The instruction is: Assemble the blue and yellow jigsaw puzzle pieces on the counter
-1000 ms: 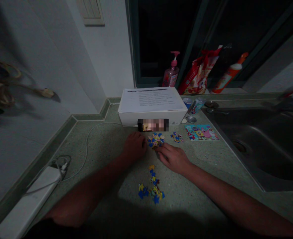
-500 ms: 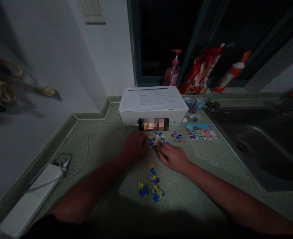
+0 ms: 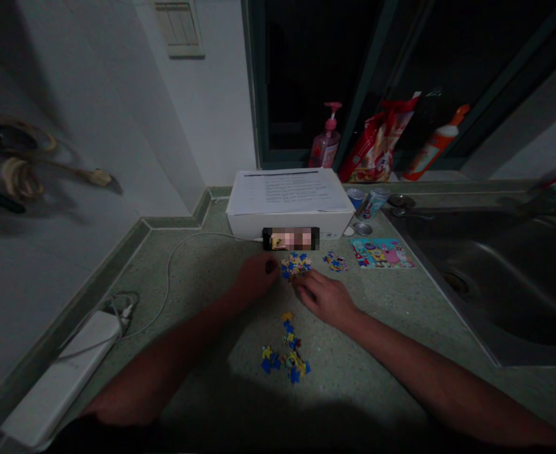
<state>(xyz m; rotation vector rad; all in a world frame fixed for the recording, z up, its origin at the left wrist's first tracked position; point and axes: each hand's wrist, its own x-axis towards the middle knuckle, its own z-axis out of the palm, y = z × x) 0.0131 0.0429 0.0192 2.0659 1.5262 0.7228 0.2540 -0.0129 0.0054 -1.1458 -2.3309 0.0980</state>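
A loose pile of jigsaw puzzle pieces (image 3: 295, 263), blue, yellow and pale, lies on the counter between my hands. My left hand (image 3: 258, 276) is curled closed just left of this pile; what its fingers hold, if anything, is hidden. On the pile's lower right edge rest the bent fingertips of my right hand (image 3: 328, 296), drawn together, and I cannot make out what is in them. Nearer to me lies a partly joined group of puzzle pieces (image 3: 293, 362), with a short chain running up from it. A smaller heap of pieces (image 3: 335, 261) sits to the right.
Behind the pile, a phone (image 3: 291, 239) leans against a white box (image 3: 290, 217) topped with printed paper. A colourful cartoon picture card (image 3: 382, 253) lies beside the sink (image 3: 448, 252). Cans (image 3: 371, 203) stand behind it. At left are a power strip (image 3: 65, 372) and a white cable (image 3: 167, 277).
My left hand has turned a little and its fingers have curled in, slightly apart from the pile. My right hand stays at the pile's edge. The view has tilted slightly.
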